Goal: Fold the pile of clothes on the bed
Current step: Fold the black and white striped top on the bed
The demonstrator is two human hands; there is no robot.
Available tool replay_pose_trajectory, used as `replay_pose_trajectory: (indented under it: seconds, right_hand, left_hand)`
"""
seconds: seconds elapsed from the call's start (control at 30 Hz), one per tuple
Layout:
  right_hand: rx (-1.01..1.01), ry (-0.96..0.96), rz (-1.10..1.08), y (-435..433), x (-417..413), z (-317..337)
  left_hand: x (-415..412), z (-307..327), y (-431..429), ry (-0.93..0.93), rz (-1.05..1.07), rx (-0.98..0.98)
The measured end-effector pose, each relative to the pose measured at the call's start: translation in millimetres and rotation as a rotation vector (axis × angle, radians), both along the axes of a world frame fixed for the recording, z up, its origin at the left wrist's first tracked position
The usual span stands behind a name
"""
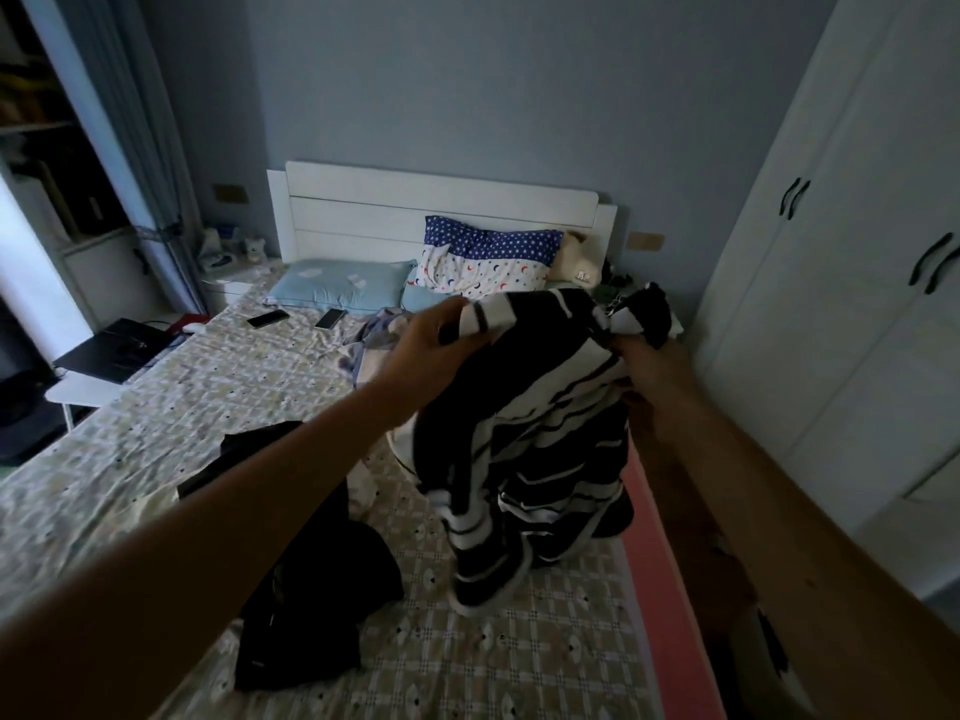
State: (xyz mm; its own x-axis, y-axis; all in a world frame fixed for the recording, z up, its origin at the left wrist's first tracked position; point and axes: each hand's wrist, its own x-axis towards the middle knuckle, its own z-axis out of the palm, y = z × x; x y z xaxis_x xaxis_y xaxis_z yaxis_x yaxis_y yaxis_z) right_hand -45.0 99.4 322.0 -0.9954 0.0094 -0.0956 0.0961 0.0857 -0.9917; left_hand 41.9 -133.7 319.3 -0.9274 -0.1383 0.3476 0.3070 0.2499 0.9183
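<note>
Bed [208,387] w/ phone [267,319], blk garment [317,605]

Both hands — left hand [434,350], right hand [644,363] — grip striped garment [524,433] above bed [218,387]

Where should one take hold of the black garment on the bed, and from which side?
Probably the black garment at its near edge, from above on the person's side: it lies crumpled flat on the bed, and that edge is closest and uncovered. The left hand and right hand now hold the striped top.
</note>
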Motion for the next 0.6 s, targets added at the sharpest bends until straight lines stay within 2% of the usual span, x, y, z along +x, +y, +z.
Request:
replay_pose_trajectory:
  seconds: [0.07,0.13,0.17,0.2,0.23,0.27,0.33,0.4,0.43,0.5,0.6]
  right_hand:
    - [0.217,0.148,0.027,6.2,-0.4,-2.2]
    - [0.459,0.358,-0.04,8.2,-1.2,2.5]
    - [0.498,0.481,-0.03,5.8,-1.4,9.4]
    - [0.468,0.585,0.075,1.7,0.3,18.6]
    - [0.383,0.609,0.263,-5.8,5.2,30.0]
    - [0.265,0.554,0.467,-15.0,13.2,41.5]
    - [0.109,0.43,0.709,-32.1,21.9,52.6]
    - [0.144,0.426,0.733,-43.2,26.1,55.6]
    - [0.188,0.448,0.72,-46.8,26.7,54.2]
    - [0.273,0.497,0.693,-52.0,25.8,49.3]
    - [0.374,0.585,0.637,-58.5,23.4,44.6]
  left_hand:
    - [-4.7,21.0,-2.8,0.032,-0.05,0.032]
    - [-7.0,40.6,-1.0,0.049,-0.084,0.063]
    - [-8.8,49.5,0.6,0.043,-0.114,0.067]
    - [-10.9,56.8,2.4,0.028,-0.145,0.059]
    - [-13.0,63.8,4.8,0.018,-0.181,0.054]
    - [-13.8,70.4,7.6,0.016,-0.211,0.036]
    - [-17.1,77.4,13.8,0.078,-0.21,-0.125]
    - [-18.2,75.5,19.5,0.145,-0.187,-0.366]
    - [-17.6,71.7,21.3,0.165,-0.158,-0.425]
    - [-14.8,61.3,16.8,0.152,-0.082,-0.391]
    - [-6.4,41.9,-2.6,-0.017,-0.152,-0.21]
